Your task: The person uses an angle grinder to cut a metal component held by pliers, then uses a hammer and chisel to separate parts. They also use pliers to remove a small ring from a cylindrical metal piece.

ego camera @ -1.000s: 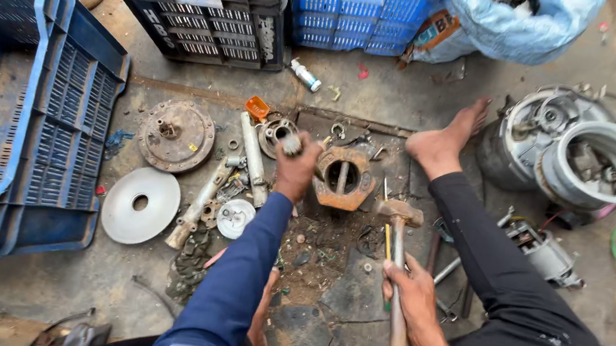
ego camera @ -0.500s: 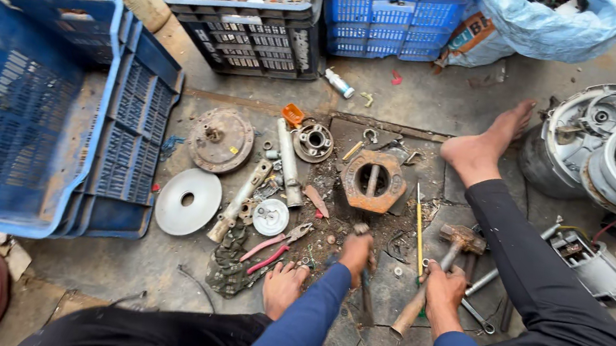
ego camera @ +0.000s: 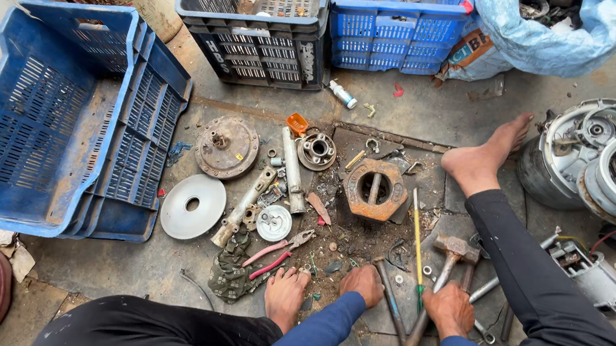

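Note:
My left hand (ego camera: pixel 362 284) rests knuckles-up on the gritty floor, fingers curled down among small metal scraps, just left of a dark metal rod (ego camera: pixel 391 301). Whether it holds anything is hidden. My right hand (ego camera: pixel 450 309) is closed on the wooden handle of a hammer (ego camera: pixel 456 249), whose steel head lies on the floor ahead of it. A yellow-handled screwdriver (ego camera: pixel 416 243) lies between the hands. Farther ahead sits a rusty orange hexagonal housing (ego camera: pixel 376 189). Red-handled pliers (ego camera: pixel 277 253) lie left of my left hand, near my bare foot (ego camera: pixel 285 294).
Stacked blue crates (ego camera: pixel 59 121) stand left; a black crate (ego camera: pixel 259 28) and a blue crate (ego camera: pixel 394 28) of parts stand at the back. Motor casings (ego camera: pixel 603 164) sit right. A round rusty plate (ego camera: pixel 227 146), white disc (ego camera: pixel 193 206) and steel shaft (ego camera: pixel 294 170) lie on the floor.
My left hand drew back from the parts by the orange housing to the floor close to me. The hammer came down until its head rests on the floor. The view shifted.

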